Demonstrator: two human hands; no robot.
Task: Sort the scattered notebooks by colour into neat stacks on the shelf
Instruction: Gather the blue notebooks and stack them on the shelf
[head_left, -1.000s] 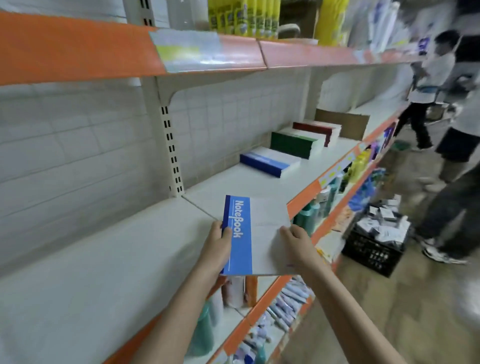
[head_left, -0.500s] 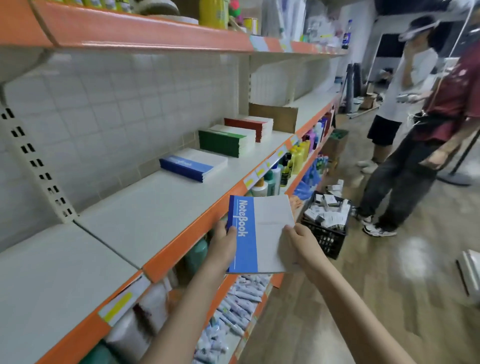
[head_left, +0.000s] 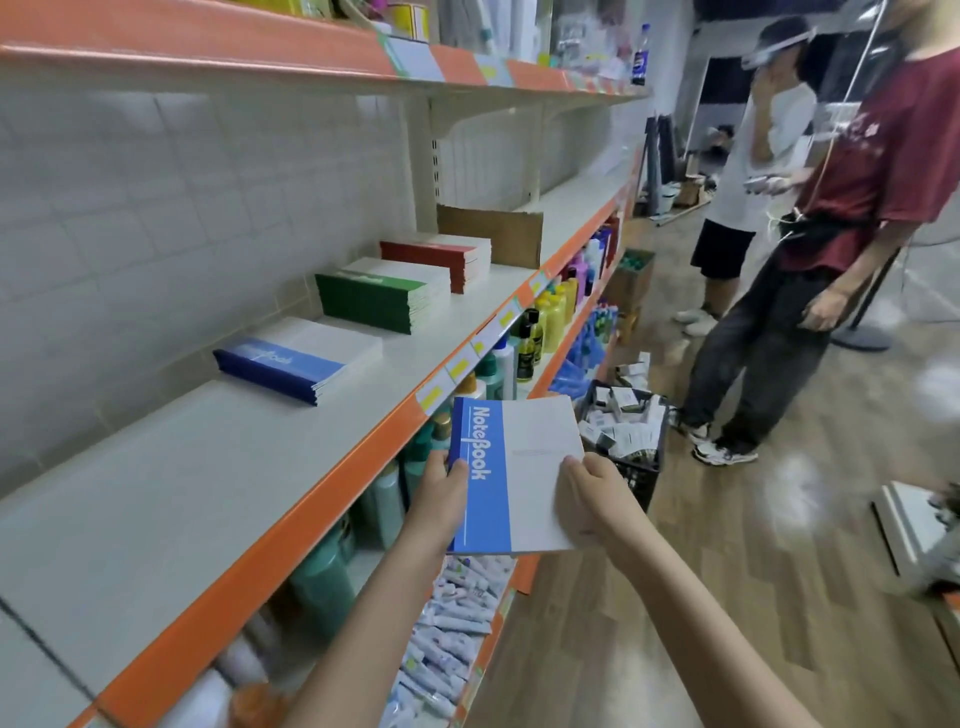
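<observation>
I hold a blue and white notebook (head_left: 511, 467) flat in front of me, just off the shelf's orange front edge. My left hand (head_left: 439, 496) grips its blue spine side and my right hand (head_left: 597, 499) grips its white right edge. On the white shelf (head_left: 208, 467) lie three stacks, one behind another: a blue stack (head_left: 296, 358) nearest, a green stack (head_left: 382, 293) behind it, and a red stack (head_left: 439, 257) farthest.
A brown cardboard divider (head_left: 491, 234) stands behind the red stack. Bottles and tubes fill the lower shelves. A black crate (head_left: 631, 457) of small boxes sits on the wooden floor. Two people (head_left: 831, 234) stand in the aisle to the right.
The view has swung right along the shelf. The notebook, held by both hands throughout, has come off the shelf surface to a spot out past its front edge.
</observation>
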